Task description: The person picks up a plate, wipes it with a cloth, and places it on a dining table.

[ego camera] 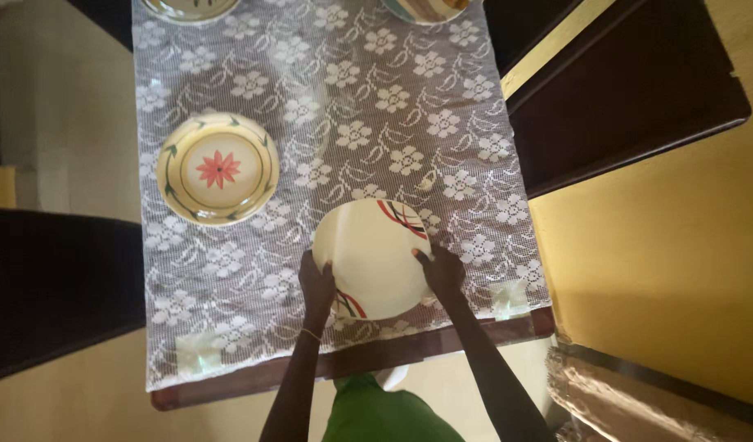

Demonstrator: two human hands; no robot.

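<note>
A long table (474, 340) runs away from the camera, its dark wooden edge showing nearest the person, covered by a white lace cloth (352, 123) with a flower pattern. Dark chairs (622, 90) stand on either side.

Both forearms reach up from the bottom of the view, slightly bent and angled inward toward each other. Between them sits a white plate (375, 258) with red, green and dark curved stripes at its far right and near left rim, lying on the cloth close to the near table edge. The left hand (316, 282) clasps its left rim, thumb over the top; the right hand (442, 270) clasps the right rim likewise, fingers partly curled.

A floral plate (218, 169) with a red flower centre lies to the far left, well apart. Two more plates are cut off by the top edge.
</note>
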